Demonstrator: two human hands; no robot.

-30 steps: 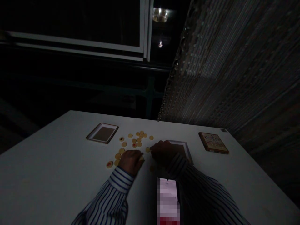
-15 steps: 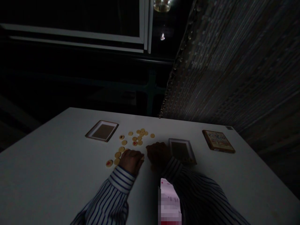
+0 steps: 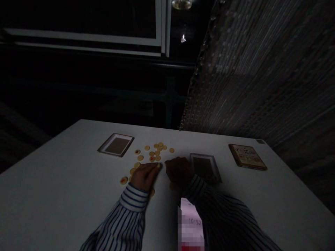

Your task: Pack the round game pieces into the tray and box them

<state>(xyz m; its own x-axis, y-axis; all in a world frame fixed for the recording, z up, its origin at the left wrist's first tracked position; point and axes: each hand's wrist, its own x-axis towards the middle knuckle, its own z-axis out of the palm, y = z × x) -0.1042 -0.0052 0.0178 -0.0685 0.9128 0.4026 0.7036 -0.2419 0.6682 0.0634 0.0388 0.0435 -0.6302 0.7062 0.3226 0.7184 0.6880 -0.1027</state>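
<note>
Several small round yellow discs [image 3: 156, 152], some with red marks, lie scattered on a white table [image 3: 65, 195]. My left hand [image 3: 144, 176] rests palm down on the near discs, its fingers stretched forward and close together. My right hand [image 3: 178, 171] lies just to its right in deep shadow, fingers curled down onto the table; whether it holds anything is hidden. One disc [image 3: 124, 180] lies left of my left hand. Both arms wear blue-striped white sleeves.
A shallow white-rimmed tray [image 3: 116, 144] sits at the back left of the discs, a second tray [image 3: 205, 167] right of my right hand. A brown printed box [image 3: 247, 156] lies far right. A lit phone [image 3: 191, 226] stands near me. A woven blind hangs at right.
My left hand has stretched its fingers forward over the discs. The right hand has barely shifted. The view has drifted slightly.
</note>
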